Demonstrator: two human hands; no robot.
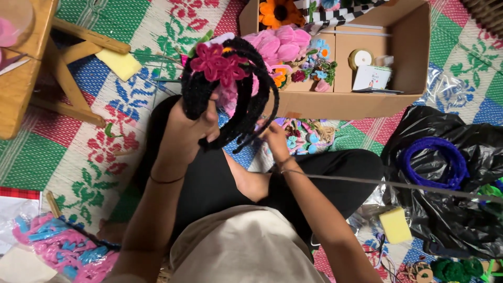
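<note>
My left hand [191, 123] is raised in front of me, gripping a bunch of black fuzzy headbands [238, 89]. One of them carries a dark pink fabric flower [217, 65]. My right hand [275, 139] is lower and to the right, its fingers at the free ends of the same headbands. A thin grey wire [387, 184] runs from near my right wrist out to the right. I sit cross-legged in black trousers on a patterned woven mat [105, 152].
A cardboard box [408, 57] ahead holds fabric flowers, ribbon spools and a card. Right: black plastic bag [471, 157] with blue fuzzy rings [432, 162], yellow sponge [395, 225]. Left: wooden stool [31, 68], another yellow sponge [119, 63], pink and blue clips [63, 249].
</note>
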